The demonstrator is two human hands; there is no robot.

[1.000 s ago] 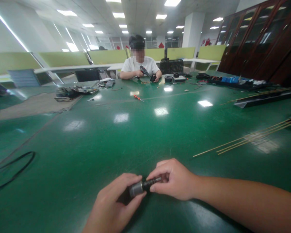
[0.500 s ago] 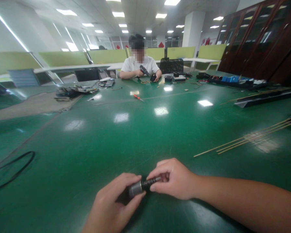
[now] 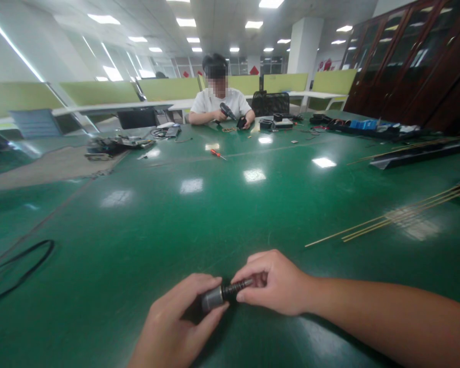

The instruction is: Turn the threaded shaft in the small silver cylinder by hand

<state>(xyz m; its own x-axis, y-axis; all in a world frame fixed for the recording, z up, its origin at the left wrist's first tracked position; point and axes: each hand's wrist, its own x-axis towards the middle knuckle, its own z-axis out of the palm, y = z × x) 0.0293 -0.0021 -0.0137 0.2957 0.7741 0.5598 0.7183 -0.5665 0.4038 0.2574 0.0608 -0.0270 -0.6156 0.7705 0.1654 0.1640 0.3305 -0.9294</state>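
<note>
Low in the middle of the head view, a grey metal cylinder (image 3: 212, 299) with a dark spring-like shaft (image 3: 230, 290) is held just over the green table (image 3: 157, 220). My left hand (image 3: 180, 314) is closed round the cylinder, thumb below and fingers above. At the other end, my right hand (image 3: 273, 282) has its thumb and fingers on the shaft, near its paler metal tip. The shaft runs up and to the right from the cylinder. Its exact kind does not show, and my fingers partly cover its far end.
Thin brass-coloured rods (image 3: 402, 217) lie to the right, near a black channel piece (image 3: 417, 153). A black cable (image 3: 26, 271) loops at left. Further off are a red screwdriver (image 3: 217, 154) and a pile of parts (image 3: 115, 145). Across the table, a person (image 3: 220, 105) holds a power drill (image 3: 227, 110).
Both hands keep the same hold on the cylinder and shaft. The left hand and the part sit very slightly further left; otherwise little differs.
</note>
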